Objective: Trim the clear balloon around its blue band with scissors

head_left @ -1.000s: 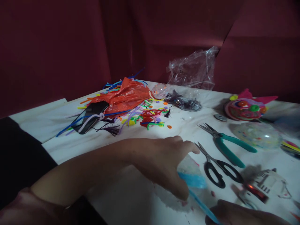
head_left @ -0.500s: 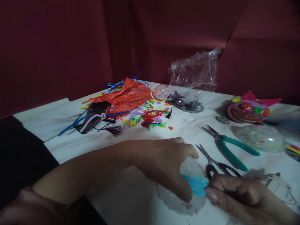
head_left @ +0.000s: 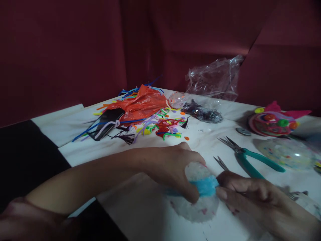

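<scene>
At the bottom of the frame, right of centre, the left hand [head_left: 173,169] curls over a clear, speckled plastic ball [head_left: 198,197] that rests on the white table [head_left: 140,214], fingers and thumb closed around its top. A fuzzy blue pipe cleaner [head_left: 207,186] crosses the ball's middle; the left thumb presses on one end of it. From the lower right, the right hand [head_left: 247,192] meets it, fingertips pinched shut on the other end, touching the ball.

Just behind the right hand lie scissors [head_left: 220,163], only their blades showing, and beside them, toward the right, green-handled pliers [head_left: 247,156]. A second clear ball [head_left: 288,154] sits at the right edge.

Farther back, in the middle of the frame, loose coloured pipe-cleaner scraps [head_left: 165,125] spread beside an orange plastic bag [head_left: 142,103], with a dark phone [head_left: 106,122] to their left. In the upper right, a decorated pink ball [head_left: 272,120] rests near a crumpled clear bag [head_left: 215,78] against the dark red wall.
</scene>
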A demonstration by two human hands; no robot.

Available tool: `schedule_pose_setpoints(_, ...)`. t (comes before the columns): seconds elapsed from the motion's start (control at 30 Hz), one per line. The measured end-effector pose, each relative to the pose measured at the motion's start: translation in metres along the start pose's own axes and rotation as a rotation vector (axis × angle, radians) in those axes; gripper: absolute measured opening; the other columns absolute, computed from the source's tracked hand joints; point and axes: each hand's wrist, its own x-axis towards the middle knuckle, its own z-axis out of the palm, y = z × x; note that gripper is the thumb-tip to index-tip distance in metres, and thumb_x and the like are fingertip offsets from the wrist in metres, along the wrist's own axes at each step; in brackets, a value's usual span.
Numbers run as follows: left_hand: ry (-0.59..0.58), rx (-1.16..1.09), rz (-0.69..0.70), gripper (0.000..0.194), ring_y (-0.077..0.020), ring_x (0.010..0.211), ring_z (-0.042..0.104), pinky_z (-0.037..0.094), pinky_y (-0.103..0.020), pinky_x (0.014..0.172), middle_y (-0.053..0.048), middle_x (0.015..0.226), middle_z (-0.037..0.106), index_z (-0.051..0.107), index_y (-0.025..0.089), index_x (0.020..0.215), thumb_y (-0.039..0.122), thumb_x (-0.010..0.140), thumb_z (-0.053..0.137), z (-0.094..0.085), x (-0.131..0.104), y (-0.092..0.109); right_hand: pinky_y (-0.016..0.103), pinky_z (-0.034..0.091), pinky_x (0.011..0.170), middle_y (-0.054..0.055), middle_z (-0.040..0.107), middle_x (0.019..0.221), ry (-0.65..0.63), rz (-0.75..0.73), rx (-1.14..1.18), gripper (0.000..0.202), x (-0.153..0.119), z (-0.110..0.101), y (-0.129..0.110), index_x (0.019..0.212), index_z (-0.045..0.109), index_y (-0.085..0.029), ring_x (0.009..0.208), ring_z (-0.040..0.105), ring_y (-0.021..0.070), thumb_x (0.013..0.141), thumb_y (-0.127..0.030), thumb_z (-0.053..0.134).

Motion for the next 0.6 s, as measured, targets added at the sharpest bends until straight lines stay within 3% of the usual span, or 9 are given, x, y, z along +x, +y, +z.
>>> schedule_pose_setpoints(0.1,-0.032,-0.050,-0.022,0.061,-0.0186,0.089,0.048,0.040,-0.031,0.076,-0.004,0.104,0.049,0.043,0.021,0.113,0.034,0.055,0.057,0.001,-0.006,-0.004,0.016,0.038,0.059,0.003,0.040,0.075,-0.042,-0.002,0.005,0.057,0.004,0.003,0.000,0.071,0.055,-0.012,0.065,0.040,0.0205,0.097,-0.063,0.058)
schedule_pose_setpoints(0.23,-0.008,-0.110,-0.060,0.062,-0.0196,0.089,0.048,0.041,-0.032,0.073,-0.003,0.101,0.051,0.040,0.023,0.114,0.033,0.055,0.057,0.005,-0.013,-0.008,0.014,0.034,0.052,0.003,0.040,0.066,-0.032,0.022,0.050,0.064,0.007,0.009,0.001,0.070,0.052,-0.010,0.058,0.038,0.0182,0.094,-0.069,0.059)
schedule_pose_setpoints(0.43,0.178,-0.207,0.139,0.075,-0.0192,0.105,0.041,0.034,-0.031,0.089,-0.006,0.116,0.043,0.036,0.016,0.118,0.025,0.049,0.064,0.013,-0.004,-0.016,0.018,0.041,0.047,0.002,0.035,0.058,0.218,0.100,-0.201,0.065,0.006,0.006,-0.005,0.064,0.053,-0.009,0.050,0.042,0.0206,0.082,-0.068,0.072)
schedule_pose_setpoints(0.6,0.108,-0.325,0.234,0.079,-0.0171,0.106,0.041,0.035,-0.026,0.088,-0.007,0.115,0.042,0.030,0.011,0.123,0.024,0.052,0.063,0.017,0.014,-0.030,0.019,0.043,0.048,0.003,0.037,0.060,0.251,0.070,-0.325,0.064,0.003,-0.004,-0.006,0.065,0.054,-0.009,0.052,0.044,0.0221,0.081,-0.068,0.072)
